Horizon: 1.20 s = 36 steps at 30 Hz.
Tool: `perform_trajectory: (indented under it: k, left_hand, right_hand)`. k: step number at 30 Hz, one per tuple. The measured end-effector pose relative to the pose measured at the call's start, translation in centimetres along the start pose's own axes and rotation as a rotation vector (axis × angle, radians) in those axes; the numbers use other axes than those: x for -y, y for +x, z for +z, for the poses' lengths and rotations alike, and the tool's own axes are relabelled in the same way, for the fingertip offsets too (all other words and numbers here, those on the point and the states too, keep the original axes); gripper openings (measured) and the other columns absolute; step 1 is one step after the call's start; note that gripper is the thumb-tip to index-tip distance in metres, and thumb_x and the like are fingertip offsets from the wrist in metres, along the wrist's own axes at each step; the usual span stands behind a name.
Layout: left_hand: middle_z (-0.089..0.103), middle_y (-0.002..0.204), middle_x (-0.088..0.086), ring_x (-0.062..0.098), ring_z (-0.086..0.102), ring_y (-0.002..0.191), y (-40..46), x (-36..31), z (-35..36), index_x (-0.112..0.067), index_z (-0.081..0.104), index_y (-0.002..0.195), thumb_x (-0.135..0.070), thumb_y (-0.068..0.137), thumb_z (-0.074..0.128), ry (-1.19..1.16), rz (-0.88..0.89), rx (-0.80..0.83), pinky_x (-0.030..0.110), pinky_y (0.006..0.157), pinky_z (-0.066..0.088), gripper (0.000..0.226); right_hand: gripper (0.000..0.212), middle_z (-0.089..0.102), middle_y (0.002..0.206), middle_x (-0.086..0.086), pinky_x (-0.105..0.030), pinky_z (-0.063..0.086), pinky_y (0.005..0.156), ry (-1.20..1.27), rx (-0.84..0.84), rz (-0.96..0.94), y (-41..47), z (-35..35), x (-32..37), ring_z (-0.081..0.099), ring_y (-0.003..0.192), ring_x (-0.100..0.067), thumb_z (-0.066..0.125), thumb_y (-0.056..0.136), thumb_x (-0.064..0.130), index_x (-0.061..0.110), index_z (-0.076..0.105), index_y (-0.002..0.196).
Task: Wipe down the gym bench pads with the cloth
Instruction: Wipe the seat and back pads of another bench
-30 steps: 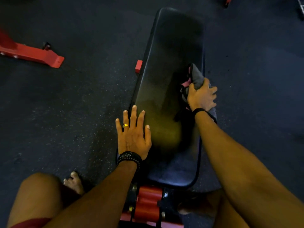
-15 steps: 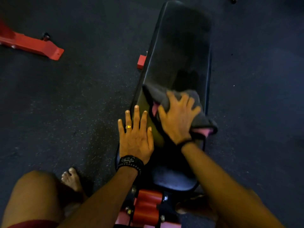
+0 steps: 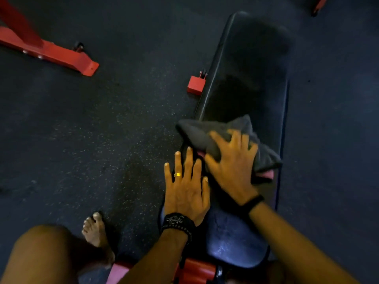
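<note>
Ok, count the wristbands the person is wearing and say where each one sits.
2. A wide black beaded wristband is on the left wrist, behind the left hand lying flat on the bench pad. A thin black band is on the right wrist.

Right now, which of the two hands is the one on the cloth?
The right hand, with the plain black wristband, presses the grey cloth on the bench pad. The left hand, wearing a gold ring, lies flat on the pad's edge.
</note>
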<state>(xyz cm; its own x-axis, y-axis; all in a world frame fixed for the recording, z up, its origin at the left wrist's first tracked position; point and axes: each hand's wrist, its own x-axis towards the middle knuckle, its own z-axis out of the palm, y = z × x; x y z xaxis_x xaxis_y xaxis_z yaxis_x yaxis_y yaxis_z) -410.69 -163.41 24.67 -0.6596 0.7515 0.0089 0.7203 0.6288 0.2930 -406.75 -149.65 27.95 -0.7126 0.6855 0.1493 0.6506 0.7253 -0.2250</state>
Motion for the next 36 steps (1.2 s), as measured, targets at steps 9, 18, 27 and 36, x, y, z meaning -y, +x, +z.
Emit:
perform_trajectory:
  k: [9, 18, 27, 36]
  left_hand:
    - [0.016, 0.163, 0.011, 0.032, 0.022, 0.148, -0.3, -0.2, -0.3, -0.014, 0.029, 0.15, -0.04, 0.095, 0.029, -0.044, -0.052, -0.005, 0.058, 0.118, 0.02, 0.06]
    - [0.023, 0.162, 0.003, 0.021, 0.024, 0.149, -0.8, 1.7, -3.7, -0.013, 0.031, 0.151, -0.055, 0.099, 0.023, -0.713, -0.303, -0.433, 0.054, 0.12, 0.012, 0.067]
    - [0.029, 0.16, -0.001, 0.017, 0.028, 0.147, 3.4, 5.9, -6.1, -0.012, 0.034, 0.15, -0.052, 0.097, 0.03, -0.647, -0.108, -0.382, 0.05, 0.122, 0.008, 0.066]
    - [0.043, 0.152, 0.0, 0.011, 0.036, 0.141, 11.6, 2.8, -7.1, -0.018, 0.042, 0.144, -0.045, 0.098, 0.021, -0.807, -0.217, -0.405, 0.042, 0.123, 0.011, 0.057]
  right_hand:
    - [0.049, 0.046, 0.133, -0.012, -0.055, 0.025, 0.102, -0.07, -0.043, 0.141, 14.0, 2.4, 0.3, 0.038, 0.126, -0.033, 0.052, 0.083, 0.052, 0.03, 0.058, 0.126]
    - [0.042, 0.055, 0.117, 0.0, -0.044, 0.031, 0.087, 0.095, 0.185, -0.374, -1.7, -0.8, 5.6, 0.047, 0.109, -0.024, 0.045, 0.081, 0.061, 0.035, 0.063, 0.109]
    - [0.067, 0.058, 0.12, -0.005, -0.049, 0.028, 0.095, -0.125, 0.095, -0.263, 15.3, 3.1, 3.1, 0.045, 0.119, -0.028, 0.038, 0.07, 0.067, 0.023, 0.07, 0.108]
    - [0.057, 0.068, 0.107, -0.007, -0.046, 0.035, 0.088, 0.12, 0.247, -0.695, 2.5, 1.7, 5.8, 0.055, 0.102, -0.029, 0.055, 0.075, 0.062, 0.017, 0.071, 0.106]
